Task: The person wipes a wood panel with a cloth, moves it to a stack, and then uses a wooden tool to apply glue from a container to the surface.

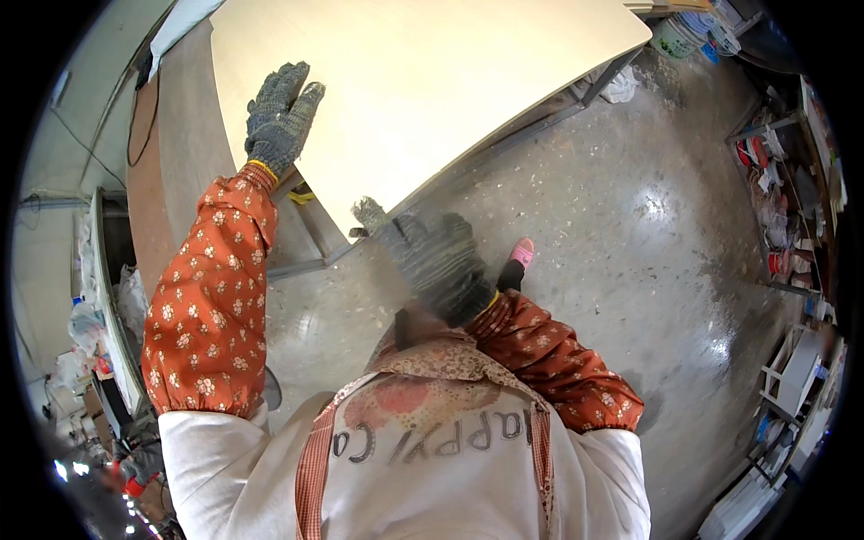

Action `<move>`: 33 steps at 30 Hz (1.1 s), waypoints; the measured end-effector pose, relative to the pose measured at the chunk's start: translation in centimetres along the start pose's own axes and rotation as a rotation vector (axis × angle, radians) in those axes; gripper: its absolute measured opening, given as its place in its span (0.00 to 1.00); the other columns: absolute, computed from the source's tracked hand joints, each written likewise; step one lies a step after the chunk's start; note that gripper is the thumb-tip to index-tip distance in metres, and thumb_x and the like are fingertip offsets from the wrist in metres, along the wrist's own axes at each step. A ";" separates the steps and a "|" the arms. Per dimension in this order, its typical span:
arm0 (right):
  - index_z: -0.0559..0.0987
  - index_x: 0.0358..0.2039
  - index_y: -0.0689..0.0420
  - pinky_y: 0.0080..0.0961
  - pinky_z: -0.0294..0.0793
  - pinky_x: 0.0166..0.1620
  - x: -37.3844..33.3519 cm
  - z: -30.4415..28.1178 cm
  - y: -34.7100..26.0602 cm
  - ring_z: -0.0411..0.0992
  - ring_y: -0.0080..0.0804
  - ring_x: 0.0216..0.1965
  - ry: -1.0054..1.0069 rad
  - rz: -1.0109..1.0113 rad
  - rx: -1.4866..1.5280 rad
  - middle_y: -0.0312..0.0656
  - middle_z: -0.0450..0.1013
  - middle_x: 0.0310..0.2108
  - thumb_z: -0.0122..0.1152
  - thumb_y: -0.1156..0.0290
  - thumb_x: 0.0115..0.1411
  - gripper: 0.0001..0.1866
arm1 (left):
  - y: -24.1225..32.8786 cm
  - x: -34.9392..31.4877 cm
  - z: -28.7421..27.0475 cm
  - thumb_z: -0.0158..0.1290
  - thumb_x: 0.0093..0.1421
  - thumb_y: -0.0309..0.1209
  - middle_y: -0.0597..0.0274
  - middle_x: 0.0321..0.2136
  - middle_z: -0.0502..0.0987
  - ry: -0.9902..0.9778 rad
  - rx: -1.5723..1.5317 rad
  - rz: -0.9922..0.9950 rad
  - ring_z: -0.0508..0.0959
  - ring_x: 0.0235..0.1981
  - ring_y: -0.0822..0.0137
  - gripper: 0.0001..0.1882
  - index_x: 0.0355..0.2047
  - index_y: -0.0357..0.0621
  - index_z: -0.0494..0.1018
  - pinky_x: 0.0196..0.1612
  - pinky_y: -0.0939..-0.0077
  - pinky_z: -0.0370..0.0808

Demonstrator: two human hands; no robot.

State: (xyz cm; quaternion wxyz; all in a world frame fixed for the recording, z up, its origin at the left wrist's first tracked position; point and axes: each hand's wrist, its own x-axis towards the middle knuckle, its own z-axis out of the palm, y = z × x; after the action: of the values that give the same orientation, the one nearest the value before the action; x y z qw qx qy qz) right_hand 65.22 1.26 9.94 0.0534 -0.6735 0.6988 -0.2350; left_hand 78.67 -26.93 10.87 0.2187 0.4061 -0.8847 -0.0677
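speckled concrete floor fills most of the frame, workshop clutter crowding the edges. big pale board lies flat across the top middle, resting on a grey metal frame that peeks out under its lower edge.

left hand in a grey knit glove is laid flat and open on the board's left side, fingers spread, not gripping anything. right hand, also gloved, is at the board's near corner in the centre of the frame. it's motion-blurred, so can't tell if it's pinching the edge or just brushing it.

progress-wise, looks to me like the board is already sitting on the frame and only getting nudged or squared up, nothing lifted.

around it: paint buckets upper right, a shelf of small stuff along the right edge, white panels lower right, bags and junk far left. a pink slipper is close to the frame's legs, so footing there is tight.
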 end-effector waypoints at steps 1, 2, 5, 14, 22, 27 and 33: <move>0.59 0.60 0.56 0.19 0.65 0.21 0.7 -0.7 0.7 0.63 0.21 0.20 -0.156 0.122 0.014 0.40 0.70 0.29 0.43 0.66 0.64 0.24 | -0.1 0.1 -0.2 0.47 0.60 0.51 0.57 0.59 0.63 -0.001 0.002 0.012 0.56 0.63 0.56 0.27 0.56 0.55 0.66 0.64 0.55 0.44; 0.57 0.61 0.57 0.18 0.65 0.20 0.2 0.4 3.2 0.62 0.21 0.20 -0.075 0.084 -0.382 0.39 0.68 0.26 0.42 0.66 0.64 0.25 | 0.2 0.3 -0.3 0.47 0.60 0.51 0.57 0.59 0.63 -0.003 0.009 0.004 0.56 0.63 0.56 0.27 0.56 0.54 0.66 0.64 0.55 0.44; 0.54 0.63 0.58 0.18 0.64 0.19 -0.4 2.2 8.6 0.61 0.21 0.18 0.153 0.097 -1.292 0.35 0.66 0.22 0.40 0.68 0.64 0.27 | 1.7 0.2 -0.7 0.49 0.59 0.47 0.55 0.58 0.64 0.013 0.024 -0.027 0.57 0.62 0.56 0.25 0.54 0.51 0.68 0.64 0.59 0.48; 0.55 0.63 0.58 0.19 0.69 0.18 0.0 -1.3 6.5 0.64 0.19 0.16 0.016 -0.238 -0.984 0.35 0.68 0.20 0.42 0.73 0.63 0.27 | 2.3 0.1 -0.5 0.53 0.59 0.40 0.53 0.56 0.66 0.050 0.016 -0.027 0.61 0.60 0.57 0.22 0.52 0.47 0.70 0.63 0.66 0.56; 0.66 0.55 0.60 0.25 0.68 0.18 1.6 -1.3 3.5 0.65 0.25 0.16 0.149 -0.042 -0.705 0.37 0.68 0.19 0.44 0.67 0.64 0.20 | 2.6 0.6 -0.2 0.52 0.59 0.44 0.55 0.57 0.66 0.050 0.097 0.019 0.60 0.61 0.56 0.23 0.53 0.50 0.69 0.63 0.64 0.56; 0.63 0.56 0.62 0.21 0.63 0.14 -0.8 -0.5 0.6 0.61 0.22 0.14 0.002 -0.427 -0.623 0.36 0.65 0.16 0.44 0.69 0.63 0.22 | 1.6 0.7 -0.2 0.47 0.60 0.50 0.57 0.58 0.63 0.026 0.089 0.006 0.58 0.62 0.57 0.26 0.55 0.53 0.67 0.64 0.60 0.50; 0.63 0.60 0.52 0.26 0.73 0.28 2.7 -5.0 7.9 0.70 0.28 0.23 0.070 0.307 -0.074 0.39 0.72 0.50 0.46 0.81 0.56 0.29 | 0.7 0.6 -0.5 0.39 0.60 0.59 0.63 0.61 0.59 -0.003 0.099 0.015 0.52 0.65 0.60 0.31 0.59 0.58 0.62 0.65 0.52 0.39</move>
State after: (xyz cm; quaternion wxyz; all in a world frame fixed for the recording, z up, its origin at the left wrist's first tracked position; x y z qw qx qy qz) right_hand 55.82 -0.20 11.81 0.0395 -0.5519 0.8031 -0.2213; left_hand 78.03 -26.88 11.71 0.1975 0.4098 -0.8903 -0.0230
